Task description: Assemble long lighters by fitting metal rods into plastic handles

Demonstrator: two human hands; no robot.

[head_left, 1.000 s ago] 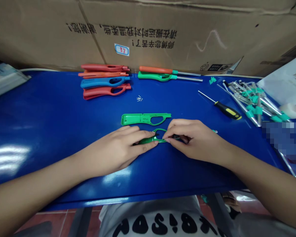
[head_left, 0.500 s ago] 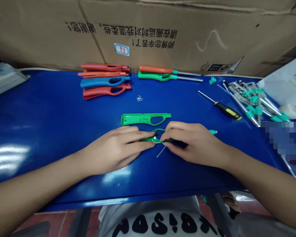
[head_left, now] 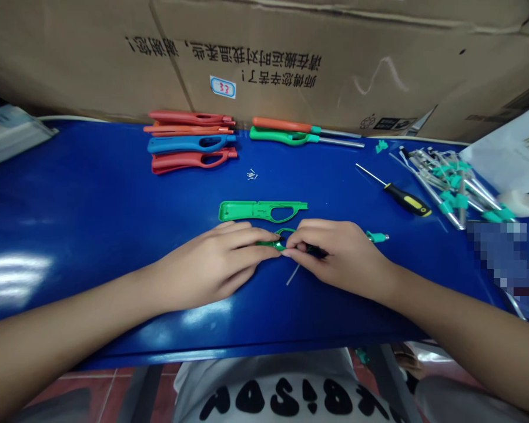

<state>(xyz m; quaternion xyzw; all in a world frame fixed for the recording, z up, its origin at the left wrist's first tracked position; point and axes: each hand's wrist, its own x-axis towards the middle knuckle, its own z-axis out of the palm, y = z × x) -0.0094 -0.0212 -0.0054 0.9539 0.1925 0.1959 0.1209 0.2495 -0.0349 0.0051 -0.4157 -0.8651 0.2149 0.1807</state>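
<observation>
Head view, left to right. Pale packet (head_left: 15,136) sitting at the far edge of the blue desk (head_left: 92,194). Next, a row of red, orange and blue handles (head_left: 183,144) lying near the cardboard box (head_left: 114,70). Left hand (head_left: 223,258) reaching in low, its thumb and index finger gripping the near green shell (head_left: 270,243) from either side and steadying it on the desk. Matching green half (head_left: 242,211) lying just beyond it, inner side facing up. Small screws (head_left: 252,174) clustering farther back. Thin pale strip (head_left: 293,275) sticking out toward the wearer from under the right hand (head_left: 335,249), whose thumb and index are pinching narrowly at the shell's loop; cannot tell what is between them. Orange lighter (head_left: 282,123) and green lighter (head_left: 280,136) lying behind. Teal-ended part (head_left: 378,237) showing past the right hand. Screwdriver (head_left: 408,200) lying aslant; metal tubes with teal fittings (head_left: 456,182) piling beyond, white roll (head_left: 520,204) resting beside them.
</observation>
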